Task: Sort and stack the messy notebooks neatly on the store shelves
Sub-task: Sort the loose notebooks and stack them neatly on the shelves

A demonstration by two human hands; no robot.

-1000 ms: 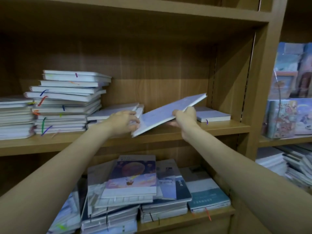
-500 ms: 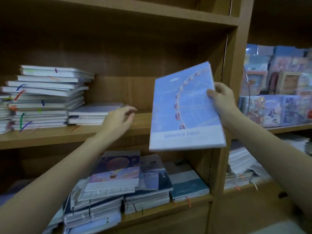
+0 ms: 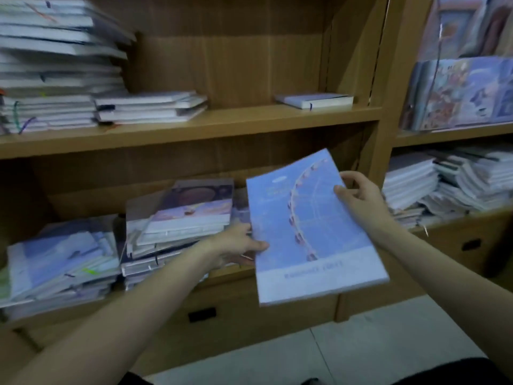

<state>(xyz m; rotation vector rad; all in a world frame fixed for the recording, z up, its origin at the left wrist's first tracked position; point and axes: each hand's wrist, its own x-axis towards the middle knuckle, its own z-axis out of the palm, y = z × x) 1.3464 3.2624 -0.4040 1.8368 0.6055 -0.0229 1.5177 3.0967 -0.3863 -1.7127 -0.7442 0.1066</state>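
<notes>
Notebooks fill the left of the frame: a tall stack [image 3: 55,65] on the upper shelf [image 3: 194,126], now blurred and cut off at the top edge because the view has dropped since half a second ago. Below it, messy piles [image 3: 63,262] lie on the lower shelf [image 3: 233,270], with a balloon-cover notebook [image 3: 194,209] on top of the middle heap. The left hand [image 3: 236,243], which hung open near the upper shelf before, now reaches to the lower shelf, its thumb lying on the left edge of the blue Ferris-wheel notebook [image 3: 313,234]; its fingers seem to sit under the cover, though they are hidden. That notebook has come down from upper-shelf height and is held in front of the lower shelf, cover facing up. The right hand [image 3: 358,198] pinches its upper right edge, thumb on the cover. A small notebook [image 3: 316,100] lies alone on the upper shelf's right end.
</notes>
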